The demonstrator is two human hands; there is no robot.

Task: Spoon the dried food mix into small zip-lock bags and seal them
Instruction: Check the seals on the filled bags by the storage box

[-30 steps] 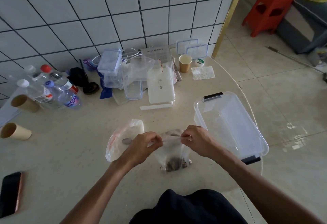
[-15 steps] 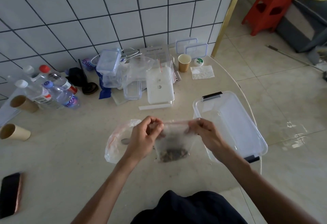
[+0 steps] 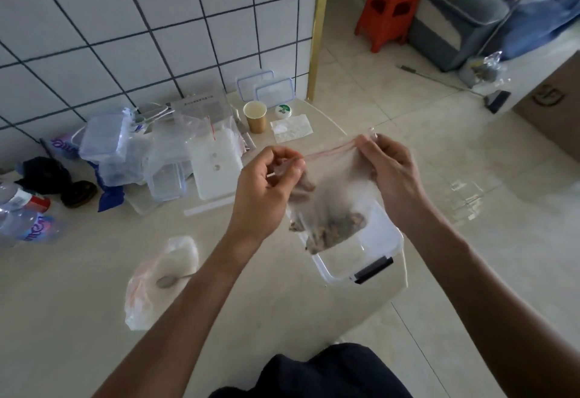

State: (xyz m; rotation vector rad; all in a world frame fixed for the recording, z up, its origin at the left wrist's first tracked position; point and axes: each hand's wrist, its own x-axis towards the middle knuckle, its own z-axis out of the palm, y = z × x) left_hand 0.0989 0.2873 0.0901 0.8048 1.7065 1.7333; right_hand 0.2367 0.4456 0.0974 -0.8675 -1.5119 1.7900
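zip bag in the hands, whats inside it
The zip bag held up by the left hand and right hand has brownish dried mix at the bottom. The left fingers cover its upper left corner.

a home's tiled room, white square wall tiles with dark grout, glossy beige floor tiles, red plastic stool, grey fabric sofa, brown cardboard box, cluttered beige tabletop

Small clear zip-lock bag with brown dried mix held above clear plastic lidded bin; left hand and right hand pinch its red-striped top corners. Metal spoon left of bin.
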